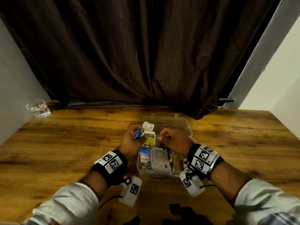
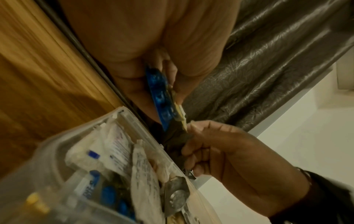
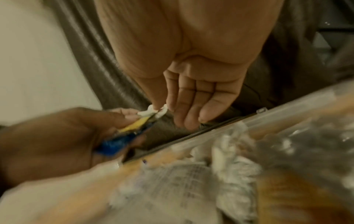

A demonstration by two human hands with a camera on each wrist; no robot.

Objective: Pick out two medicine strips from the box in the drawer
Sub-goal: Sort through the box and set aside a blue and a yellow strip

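Head view, middle of the frame: left hand point(image 1: 129, 140) gripping a bunch of medicine strips point(image 1: 146, 132), blue, white and yellow, over the clear plastic box point(image 1: 186, 125) on the wooden table point(image 1: 65, 143), right hand point(image 1: 174, 140) pinching the bunch's right edge.

Your left hand point(image 1: 129, 140) holds a blue blister strip point(image 1: 138, 134), a yellow strip point(image 1: 149, 141) and a silver-white strip point(image 1: 148, 126) at frame centre. Below them, the clear plastic box point(image 1: 186, 125) shows white printed sachets point(image 1: 159, 159) and blue packs point(image 1: 144, 151). Both your wristbands point(image 1: 112, 161) are black with black-and-white square code markers. The table point(image 1: 65, 143) is warm brown woodgrain; the curtain point(image 1: 146, 54) across the upper frame is dark brown.
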